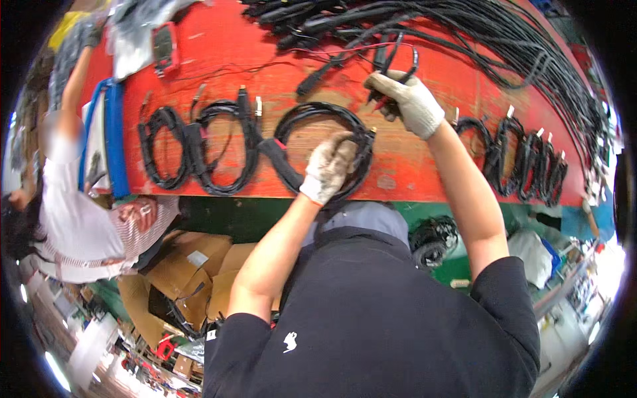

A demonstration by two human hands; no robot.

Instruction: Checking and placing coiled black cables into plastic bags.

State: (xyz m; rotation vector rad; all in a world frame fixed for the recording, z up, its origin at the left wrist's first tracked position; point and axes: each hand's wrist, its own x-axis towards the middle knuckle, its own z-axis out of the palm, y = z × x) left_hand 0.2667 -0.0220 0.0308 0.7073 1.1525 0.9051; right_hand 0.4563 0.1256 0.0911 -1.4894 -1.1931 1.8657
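Observation:
A coiled black cable lies on the red table in front of me. My left hand, in a soiled white glove, is closed on the coil's right side, near a gold-coloured connector tip. Up and to the right, my gloved right hand is raised near the table's far half. Its fingers are closed round slim black test probes. A bit of red shows between the fingers, and a thin red wire runs to the probes. The glove hides the probe tips.
A red-edged handheld meter lies at the far left. Two coiled cables sit left of mine, several smaller coils to the right. Long loose black cables cover the back. A person stands at left; cardboard boxes are below the table.

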